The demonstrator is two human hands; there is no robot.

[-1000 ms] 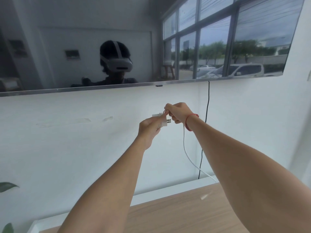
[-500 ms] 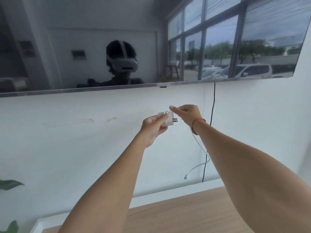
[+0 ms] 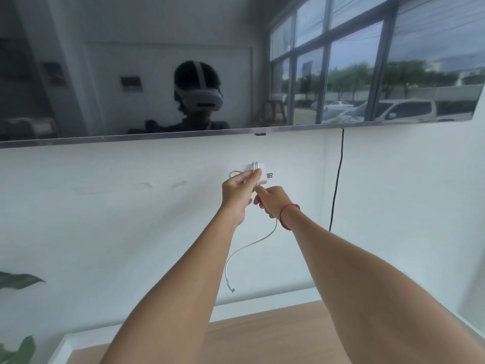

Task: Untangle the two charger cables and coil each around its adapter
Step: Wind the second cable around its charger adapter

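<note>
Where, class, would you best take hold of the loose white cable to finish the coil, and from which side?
Pinch the white cable on its slack stretch below the right hand, coming from the right. The tail hangs free down to its connector, while the adapter end is already wrapped and held by the left hand.

Ahead I see a plain white wall [image 3: 105, 219] carrying a wide dark glossy screen [image 3: 78, 61] that reflects tall daylit windows, a thin black cord [image 3: 338, 179] hanging beneath, above a light wooden table [image 3: 275, 337].
</note>
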